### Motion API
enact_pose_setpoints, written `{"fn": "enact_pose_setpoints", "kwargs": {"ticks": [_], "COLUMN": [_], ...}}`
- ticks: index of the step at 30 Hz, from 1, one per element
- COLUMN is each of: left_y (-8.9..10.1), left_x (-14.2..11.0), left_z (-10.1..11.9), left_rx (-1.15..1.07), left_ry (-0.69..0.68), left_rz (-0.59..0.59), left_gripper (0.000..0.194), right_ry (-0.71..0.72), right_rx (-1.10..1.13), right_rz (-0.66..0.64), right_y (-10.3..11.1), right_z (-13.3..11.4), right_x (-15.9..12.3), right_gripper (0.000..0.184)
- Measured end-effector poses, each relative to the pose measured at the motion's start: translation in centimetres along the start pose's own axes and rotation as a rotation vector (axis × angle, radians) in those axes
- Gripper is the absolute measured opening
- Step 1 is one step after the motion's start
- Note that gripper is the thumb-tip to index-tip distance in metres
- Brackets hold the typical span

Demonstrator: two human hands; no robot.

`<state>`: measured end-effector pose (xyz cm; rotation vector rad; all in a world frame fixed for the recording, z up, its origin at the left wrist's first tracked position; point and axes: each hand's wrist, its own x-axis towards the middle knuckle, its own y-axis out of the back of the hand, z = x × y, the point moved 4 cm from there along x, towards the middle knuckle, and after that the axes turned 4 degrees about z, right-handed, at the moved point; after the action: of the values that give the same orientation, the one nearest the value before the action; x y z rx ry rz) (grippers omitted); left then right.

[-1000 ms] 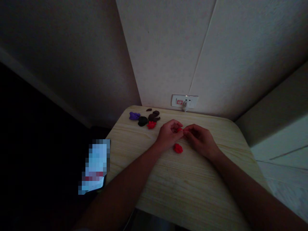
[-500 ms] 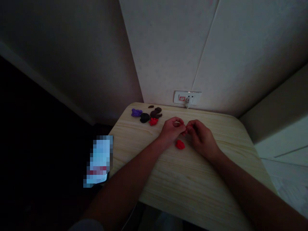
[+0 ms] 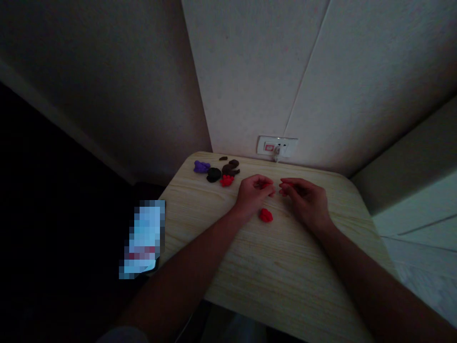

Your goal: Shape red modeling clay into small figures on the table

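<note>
My left hand is above the middle of the table, fingers curled, pinching a small bit of red modelling clay that is mostly hidden. Facing it across a narrow gap, my right hand is closed too, with a trace of red clay between thumb and fingertips. On the tabletop just below the hands lies a red clay lump. Left of my left hand sits a second red clay piece with a bumpy top edge.
Beyond that piece are a black clay lump, brown clay pieces and a purple clay lump. A lit, blurred-out screen is at the table's left edge. A wall socket with a plug is behind the wooden table.
My hands have parted: the fingertips were together and now a gap shows between them. My right hand has shifted right. The clay pieces on the table stay put.
</note>
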<state>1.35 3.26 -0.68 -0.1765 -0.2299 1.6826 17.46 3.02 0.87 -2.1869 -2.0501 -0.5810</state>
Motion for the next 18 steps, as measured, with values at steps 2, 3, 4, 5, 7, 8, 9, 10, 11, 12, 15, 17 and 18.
{"fn": "enact_pose_setpoints", "kwargs": {"ticks": [2, 3, 4, 5, 7, 8, 9, 10, 11, 12, 15, 17, 18], "left_y": [0.3, 0.4, 0.6, 0.7, 1.0, 1.1, 1.1, 1.1, 1.1, 1.0, 0.3, -0.1, -0.1], "left_x": [0.1, 0.2, 0.2, 0.2, 0.3, 0.3, 0.2, 0.1, 0.0, -0.2, -0.9, -1.3, -1.4], "left_z": [0.1, 0.1, 0.2, 0.2, 0.3, 0.3, 0.4, 0.5, 0.7, 0.9, 1.4, 1.6, 1.7], "left_rx": [0.019, 0.033, 0.051, 0.071, 0.119, 0.152, 0.195, 0.248, 0.308, 0.374, 0.558, 0.634, 0.652], "left_ry": [-0.033, -0.048, -0.06, -0.064, -0.07, -0.083, -0.107, -0.138, -0.174, -0.211, -0.3, -0.348, -0.367], "left_rz": [0.02, 0.03, 0.038, 0.046, 0.057, 0.06, 0.059, 0.054, 0.042, 0.025, -0.068, -0.118, -0.127], "left_gripper": [0.01, 0.011, 0.011, 0.01, 0.009, 0.009, 0.008, 0.007, 0.006, 0.006, 0.005, 0.006, 0.007], "right_ry": [0.0, -0.002, -0.008, -0.016, -0.033, -0.036, -0.034, -0.031, -0.029, -0.034, -0.067, -0.06, -0.039], "right_rx": [-0.04, -0.047, -0.05, -0.049, -0.038, -0.028, -0.015, 0.002, 0.023, 0.045, 0.062, 0.013, -0.02], "right_rz": [-0.009, -0.009, -0.01, -0.015, -0.037, -0.048, -0.057, -0.061, -0.066, -0.074, -0.114, -0.138, -0.145], "right_y": [0.0, 0.1, 0.1, 0.2, 0.1, 0.0, -0.1, -0.1, -0.2, -0.3, -0.5, -0.6, -0.5], "right_z": [0.2, 0.2, 0.3, 0.4, 0.7, 0.7, 0.8, 0.8, 0.8, 0.8, 1.1, 1.1, 1.0], "right_x": [0.0, 0.0, 0.1, 0.1, 0.3, 0.4, 0.5, 0.5, 0.5, 0.5, 0.3, 0.1, 0.1], "right_gripper": [0.03, 0.032, 0.033, 0.034, 0.034, 0.035, 0.034, 0.034, 0.034, 0.034, 0.036, 0.035, 0.033]}}
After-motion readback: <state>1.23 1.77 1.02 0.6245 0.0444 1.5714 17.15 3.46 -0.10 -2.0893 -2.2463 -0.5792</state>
